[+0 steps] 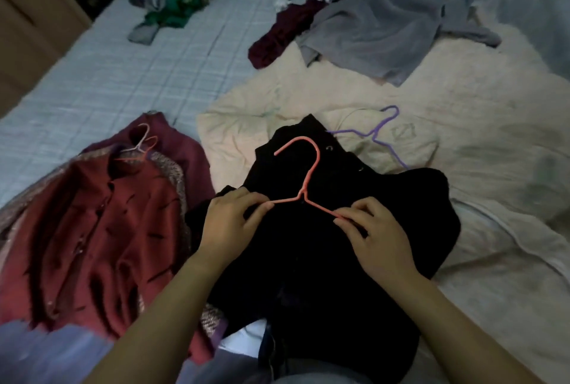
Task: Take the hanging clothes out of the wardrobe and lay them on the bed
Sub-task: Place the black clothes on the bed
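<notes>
- The bed (123, 75), under a pale blue checked cover, fills the view.
- A cream quilt (462, 143) covers its right half; a faint mark on it is too blurred to read.
- The black garment (308, 260) lies at the near edge, beside a red shirt (101, 229).
- A grey garment (370, 31) lies farther back.
- The left hand (229, 223) and right hand (379, 238) each pinch an arm of the pink hanger (303, 180), which lies on the black garment.

A cream quilt (462, 143) lies rumpled; beyond it, perhaps small white clips (282, 2).
</notes>
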Tool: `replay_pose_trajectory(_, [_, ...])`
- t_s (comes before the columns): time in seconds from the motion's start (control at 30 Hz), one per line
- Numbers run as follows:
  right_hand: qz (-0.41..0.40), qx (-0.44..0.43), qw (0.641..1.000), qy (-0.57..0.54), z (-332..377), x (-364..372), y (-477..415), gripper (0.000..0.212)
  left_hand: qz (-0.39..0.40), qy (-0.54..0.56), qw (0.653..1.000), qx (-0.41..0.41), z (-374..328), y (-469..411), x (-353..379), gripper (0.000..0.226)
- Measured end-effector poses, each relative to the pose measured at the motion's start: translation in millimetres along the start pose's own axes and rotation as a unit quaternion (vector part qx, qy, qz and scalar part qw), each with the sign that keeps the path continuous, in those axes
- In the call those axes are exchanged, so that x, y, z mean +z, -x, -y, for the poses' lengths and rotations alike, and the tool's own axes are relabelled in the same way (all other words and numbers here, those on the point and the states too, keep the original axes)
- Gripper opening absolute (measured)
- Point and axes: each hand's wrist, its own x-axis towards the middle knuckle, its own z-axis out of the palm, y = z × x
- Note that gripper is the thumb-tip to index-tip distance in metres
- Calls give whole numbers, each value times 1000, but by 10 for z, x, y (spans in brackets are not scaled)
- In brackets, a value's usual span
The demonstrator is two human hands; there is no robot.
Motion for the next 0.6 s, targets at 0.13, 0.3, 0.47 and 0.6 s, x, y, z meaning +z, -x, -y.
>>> replay_pose_trajectory(0.13, [-9, -76, 997, -11, 287, 0, 231, 29, -55, 29, 997, -46, -113, 602, -297, 26])
replay_pose_trajectory(0.3, [-14, -181, 982, -48, 721, 4, 614, 25, -121, 53, 988, -86, -250, 1396, -681, 28])
replay_pose_trajectory(0.47, [23, -247, 965, -80, 1134, 39, 1131, 23, -180, 74, 971, -141, -355, 2309, -891, 30])
replay_pose_trajectory(0.6, [46, -280, 954, -98, 1302, 11, 1566, 22, -208, 85, 963, -150, -496, 2857, -962, 26])
